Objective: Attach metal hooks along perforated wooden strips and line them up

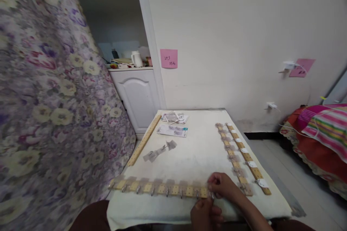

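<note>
A light wooden strip with small holes lies along the near side of the table, with several clear adhesive hooks spaced along it. At its right end, my right hand is closed in a pinch on a clear adhesive hook with a metal hook piece. My left hand is just below, in front of the strip, fingers curled with the tips close to that same hook. What the left fingers grip is partly hidden.
Two wooden strips with clear hooks and white-backed hooks lie at the right. A bare wooden strip lies at the left. Loose clear hooks, a hook package and stacked packaging lie farther back. A floral curtain hangs left.
</note>
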A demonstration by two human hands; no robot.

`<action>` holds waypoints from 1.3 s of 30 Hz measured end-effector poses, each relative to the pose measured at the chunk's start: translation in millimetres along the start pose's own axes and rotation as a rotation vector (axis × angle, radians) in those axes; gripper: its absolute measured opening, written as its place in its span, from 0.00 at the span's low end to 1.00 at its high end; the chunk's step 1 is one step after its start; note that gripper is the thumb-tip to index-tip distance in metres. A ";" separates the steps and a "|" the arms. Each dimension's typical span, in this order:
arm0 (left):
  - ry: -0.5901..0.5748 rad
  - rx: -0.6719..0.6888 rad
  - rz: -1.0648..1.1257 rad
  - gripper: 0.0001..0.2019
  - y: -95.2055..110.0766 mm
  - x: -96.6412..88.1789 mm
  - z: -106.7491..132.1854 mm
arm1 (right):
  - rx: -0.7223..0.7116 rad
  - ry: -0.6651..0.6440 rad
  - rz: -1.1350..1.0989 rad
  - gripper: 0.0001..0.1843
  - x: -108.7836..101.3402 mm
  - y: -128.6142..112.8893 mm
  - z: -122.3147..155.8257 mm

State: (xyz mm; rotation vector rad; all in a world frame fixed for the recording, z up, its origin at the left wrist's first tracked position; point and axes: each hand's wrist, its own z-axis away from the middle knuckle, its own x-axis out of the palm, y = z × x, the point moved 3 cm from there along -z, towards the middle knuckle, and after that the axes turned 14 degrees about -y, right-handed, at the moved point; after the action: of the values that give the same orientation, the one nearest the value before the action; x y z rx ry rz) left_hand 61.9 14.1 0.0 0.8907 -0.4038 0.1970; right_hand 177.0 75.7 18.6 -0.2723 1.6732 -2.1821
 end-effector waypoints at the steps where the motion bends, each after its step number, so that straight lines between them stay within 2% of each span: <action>1: 0.003 0.000 -0.003 0.19 0.0 0.0 0.2 | 0.005 0.000 -0.003 0.07 -0.1 0.4 -0.2; 14: 0.016 0.005 0.017 0.15 -13.3 -6.4 -13.1 | 0.011 -0.002 -0.020 0.08 -0.1 2.4 -0.6; 23: 0.028 0.004 -0.002 0.14 -6.6 -2.9 -6.3 | 0.023 -0.023 -0.033 0.08 0.6 1.3 -1.5; 28: -0.004 -0.011 -0.029 0.13 -4.0 -2.3 -5.7 | 0.042 -0.026 -0.031 0.08 0.7 -1.7 -1.1; 39: 0.031 -0.020 -0.042 0.13 1.8 1.8 -2.1 | 0.059 -0.049 -0.037 0.10 1.2 -5.7 -1.7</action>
State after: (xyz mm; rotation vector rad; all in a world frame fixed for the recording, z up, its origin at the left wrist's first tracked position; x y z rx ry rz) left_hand 63.5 16.9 0.8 0.8751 -0.3576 0.1676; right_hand 174.3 77.9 23.5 -0.3399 1.5868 -2.2288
